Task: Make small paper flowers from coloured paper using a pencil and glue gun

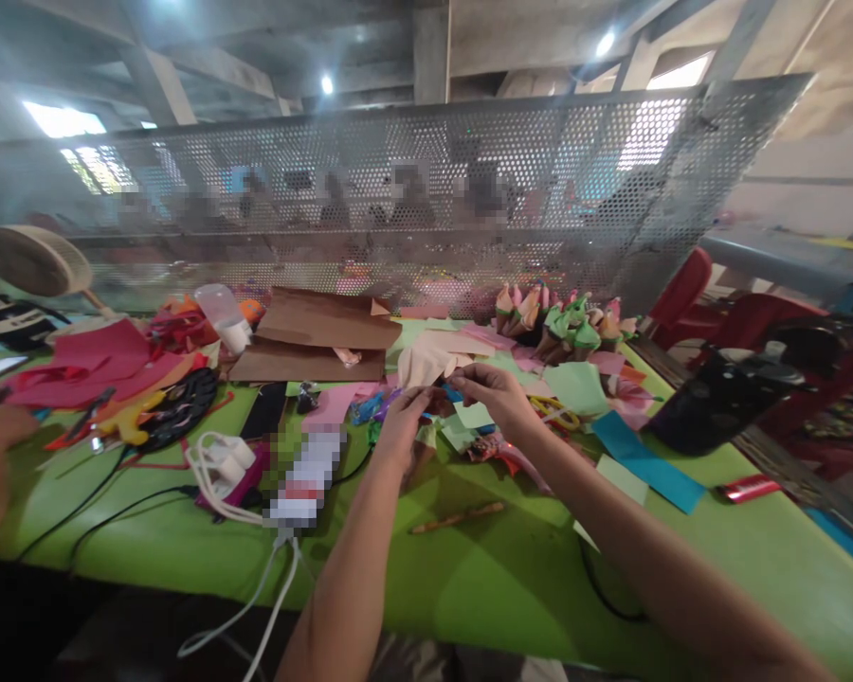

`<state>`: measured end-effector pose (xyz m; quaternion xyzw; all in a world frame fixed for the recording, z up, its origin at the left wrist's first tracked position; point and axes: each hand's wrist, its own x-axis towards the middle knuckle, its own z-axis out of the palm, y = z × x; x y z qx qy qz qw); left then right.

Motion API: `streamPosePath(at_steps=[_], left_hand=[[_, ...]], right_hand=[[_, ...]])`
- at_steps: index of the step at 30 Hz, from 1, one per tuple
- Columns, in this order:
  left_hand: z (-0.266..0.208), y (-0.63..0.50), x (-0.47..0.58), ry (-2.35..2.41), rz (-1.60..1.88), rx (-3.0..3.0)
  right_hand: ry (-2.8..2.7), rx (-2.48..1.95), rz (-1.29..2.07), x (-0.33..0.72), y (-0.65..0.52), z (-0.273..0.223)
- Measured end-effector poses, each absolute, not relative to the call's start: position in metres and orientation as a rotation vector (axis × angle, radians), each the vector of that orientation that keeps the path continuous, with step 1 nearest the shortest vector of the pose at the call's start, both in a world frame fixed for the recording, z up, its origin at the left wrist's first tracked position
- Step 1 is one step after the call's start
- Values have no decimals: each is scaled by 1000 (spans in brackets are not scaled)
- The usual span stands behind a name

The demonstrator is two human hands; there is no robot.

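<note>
My left hand (402, 423) and my right hand (496, 393) are close together over the middle of the green table, fingers bent and pinched. Cream crumpled paper (426, 355) lies just beyond my fingertips, apparently touching them. What sits between the fingers is small and partly hidden, so I cannot make it out. A brownish piece (418, 462) shows below my left hand. Pale green paper pieces (474, 415) lie beneath my right hand. Farther back on the right are several brown paper cones with pink and green tops (572, 322).
A pencil-like stick (457, 518) lies nearer me. Left are a power strip (305, 478) with white cables, a black phone (264, 412) and brown paper sheets (313, 332). A black tumbler (717, 398) stands right. Another person's hand (0, 445) is at far left; a perforated metal screen (370, 189) stands behind.
</note>
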<state>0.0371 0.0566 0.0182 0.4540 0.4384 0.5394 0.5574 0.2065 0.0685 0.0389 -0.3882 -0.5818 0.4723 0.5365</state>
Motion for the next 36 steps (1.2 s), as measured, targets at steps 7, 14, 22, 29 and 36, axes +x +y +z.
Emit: streamPosePath(at_steps=[7,14,22,29,36], left_hand=[[24,55,39,934,1443,1365],[20,56,37,1050,1508,1658],[19,55,37,1067,1612,1778],[19,56,37,1084,1658,1697],[21,56,40,977,1534,1177]], right_hand=[[-1373,-923,1234,207,67,39],[-1403,-947,1265,202,65,36],[-1464,-953,1209,199,56,44],[-1538,-978,1136,200,55,44],[-1525,-954,964,198,58,37]])
